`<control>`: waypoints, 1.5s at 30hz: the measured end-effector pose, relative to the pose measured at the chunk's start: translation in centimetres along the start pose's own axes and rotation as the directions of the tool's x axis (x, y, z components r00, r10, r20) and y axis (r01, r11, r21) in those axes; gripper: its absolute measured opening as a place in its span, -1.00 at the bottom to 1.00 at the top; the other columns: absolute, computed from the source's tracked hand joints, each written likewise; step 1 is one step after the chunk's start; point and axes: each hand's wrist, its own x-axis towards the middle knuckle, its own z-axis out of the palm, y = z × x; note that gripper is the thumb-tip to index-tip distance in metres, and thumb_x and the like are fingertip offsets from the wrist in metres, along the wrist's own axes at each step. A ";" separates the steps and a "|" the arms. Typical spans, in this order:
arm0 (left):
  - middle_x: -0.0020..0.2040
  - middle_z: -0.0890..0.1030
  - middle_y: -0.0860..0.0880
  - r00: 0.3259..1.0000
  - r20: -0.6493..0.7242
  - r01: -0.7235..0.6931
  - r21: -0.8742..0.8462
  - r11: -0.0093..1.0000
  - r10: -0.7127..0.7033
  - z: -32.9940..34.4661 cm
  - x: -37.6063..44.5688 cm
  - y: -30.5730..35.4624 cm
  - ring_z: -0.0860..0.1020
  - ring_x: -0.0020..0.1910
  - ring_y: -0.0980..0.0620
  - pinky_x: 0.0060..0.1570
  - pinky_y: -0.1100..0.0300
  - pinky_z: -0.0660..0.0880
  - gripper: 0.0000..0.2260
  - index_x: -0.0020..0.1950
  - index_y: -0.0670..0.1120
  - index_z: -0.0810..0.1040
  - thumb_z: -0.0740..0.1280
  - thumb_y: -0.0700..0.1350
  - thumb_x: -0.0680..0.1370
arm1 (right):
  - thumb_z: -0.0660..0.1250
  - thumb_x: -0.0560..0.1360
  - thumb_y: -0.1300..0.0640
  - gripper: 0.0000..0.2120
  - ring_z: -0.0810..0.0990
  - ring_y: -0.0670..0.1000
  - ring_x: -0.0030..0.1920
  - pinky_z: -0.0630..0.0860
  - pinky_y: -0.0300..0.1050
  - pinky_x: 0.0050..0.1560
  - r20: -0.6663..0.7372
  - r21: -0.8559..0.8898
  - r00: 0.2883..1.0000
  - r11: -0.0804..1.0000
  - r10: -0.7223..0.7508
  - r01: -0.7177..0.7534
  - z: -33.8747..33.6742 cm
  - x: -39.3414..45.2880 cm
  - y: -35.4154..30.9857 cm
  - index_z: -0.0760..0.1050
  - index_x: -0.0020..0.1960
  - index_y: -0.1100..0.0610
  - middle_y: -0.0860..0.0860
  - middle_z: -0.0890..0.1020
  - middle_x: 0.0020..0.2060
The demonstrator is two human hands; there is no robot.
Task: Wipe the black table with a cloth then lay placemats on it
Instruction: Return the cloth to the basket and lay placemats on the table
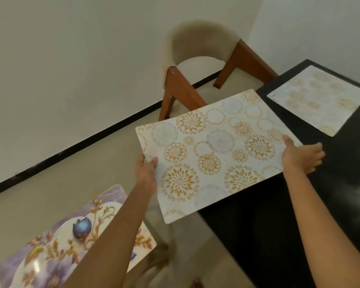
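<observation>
Our left hand [146, 171] pinches the left edge of a placemat [212, 154], thumb on top. Our right hand [301, 159] grips the opposite edge, thumb on top and fingers curled beneath. We hold the mat, patterned with gold and grey flowers, tilted, its right part over the corner of the black table [279, 215] and its left part out past the table's edge above the floor [92, 163]. A second placemat [318, 98] lies flat further along the table. A chair [202, 65] stands against the wall, and a flowery surface [67, 235] sits beneath our left arm.

Left hand [146, 171], right hand [299, 157] gripping patterned placemat [212, 150], over black table [279, 215] edge
</observation>
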 end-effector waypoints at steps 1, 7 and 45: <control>0.12 0.61 -0.07 1.000 -0.008 -0.002 0.009 1.000 0.003 1.3 -0.2 -0.6 0.61 0.05 -0.13 0.06 -0.18 0.55 -0.77 0.13 -0.02 0.48 0.26 -0.31 0.57 | 0.45 0.42 -0.13 -0.10 0.23 0.22 0.46 0.27 0.16 0.40 0.035 0.092 0.994 0.990 0.102 -0.105 -0.2 0.7 0.6 0.06 0.54 0.21 0.18 0.21 0.49; 0.09 0.60 -0.06 0.999 -0.049 -0.019 0.037 0.999 0.021 7.7 -1.8 -3.8 0.60 0.02 -0.10 0.06 -0.13 0.55 -0.78 0.16 -0.04 0.49 0.24 -0.31 0.59 | 0.51 0.42 0.14 -0.32 0.46 0.17 0.33 0.46 0.06 0.30 0.221 0.476 0.872 0.732 0.438 -0.488 -1.4 3.6 4.1 0.27 0.42 0.24 0.17 0.45 0.33; 0.06 0.58 -0.10 0.912 -0.323 0.007 0.630 0.776 0.254 15.0 -4.8 -9.3 0.54 -0.08 -0.05 -0.18 0.09 0.44 -0.78 0.25 -0.11 0.47 0.18 -0.12 0.64 | 0.32 0.53 0.37 -0.65 0.67 0.07 0.00 0.61 -0.14 -0.13 0.375 0.491 0.889 0.756 0.265 -0.432 -0.9 11.3 9.6 0.52 0.30 0.20 0.15 0.64 0.11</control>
